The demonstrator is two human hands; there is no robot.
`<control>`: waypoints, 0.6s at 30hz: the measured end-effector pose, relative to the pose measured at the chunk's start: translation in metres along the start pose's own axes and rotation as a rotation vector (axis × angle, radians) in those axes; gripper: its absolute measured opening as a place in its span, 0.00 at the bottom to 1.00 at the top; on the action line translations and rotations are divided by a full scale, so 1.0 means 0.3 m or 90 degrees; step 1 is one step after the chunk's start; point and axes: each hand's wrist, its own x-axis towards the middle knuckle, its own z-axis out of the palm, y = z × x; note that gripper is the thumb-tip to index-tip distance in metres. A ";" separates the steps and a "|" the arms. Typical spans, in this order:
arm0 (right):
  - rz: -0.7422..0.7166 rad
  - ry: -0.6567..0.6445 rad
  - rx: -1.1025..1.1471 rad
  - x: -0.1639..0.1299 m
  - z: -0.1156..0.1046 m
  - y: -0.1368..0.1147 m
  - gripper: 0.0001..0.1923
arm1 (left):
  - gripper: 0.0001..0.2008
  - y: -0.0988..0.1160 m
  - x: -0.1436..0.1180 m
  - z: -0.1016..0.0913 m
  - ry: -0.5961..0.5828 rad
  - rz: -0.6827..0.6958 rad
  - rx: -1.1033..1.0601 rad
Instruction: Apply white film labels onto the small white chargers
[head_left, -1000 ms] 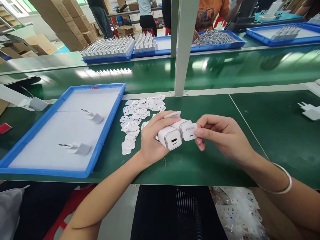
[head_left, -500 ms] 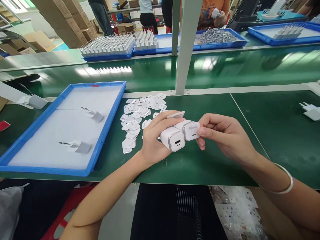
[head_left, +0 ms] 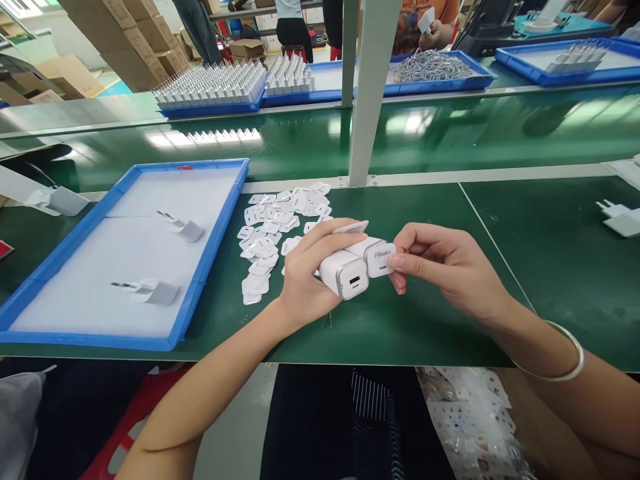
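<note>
My left hand [head_left: 307,277] is closed round two white plug chargers, side by side over the green bench. The nearer charger [head_left: 345,275] shows a port in its grey-rimmed front. A loose white cover plate [head_left: 351,227] sticks out between the fingers on top. On the front of the farther charger [head_left: 361,247] lies a lettered cover plate [head_left: 381,259], its right edge pinched by the thumb and fingertips of my right hand [head_left: 445,267]. Whether that plate is fully seated I cannot tell. Behind my left hand spreads a pile of similar white plates [head_left: 263,250].
To the left, a blue-rimmed tray [head_left: 193,293] holds two chargers with prongs. Another charger [head_left: 623,219] lies at the right edge. A white post [head_left: 367,100] rises behind my hands. Beyond the green channel stand trays of chargers [head_left: 210,87] and metal pieces [head_left: 435,68]; people are there.
The view has shifted slightly. The lettering on the cover plate now shows clearly, with my right fingertips at its edge. My left hand keeps the same hold.
</note>
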 end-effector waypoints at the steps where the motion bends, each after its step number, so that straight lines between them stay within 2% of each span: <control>1: 0.001 -0.002 -0.004 0.000 -0.001 -0.001 0.11 | 0.15 -0.001 0.000 0.000 -0.003 0.000 0.000; 11: 0.002 -0.025 0.029 0.004 -0.014 0.003 0.09 | 0.15 -0.001 0.004 -0.002 0.003 0.004 0.000; 18: 0.004 -0.002 -0.029 0.006 -0.009 0.002 0.12 | 0.14 0.000 -0.001 -0.003 -0.005 -0.003 0.020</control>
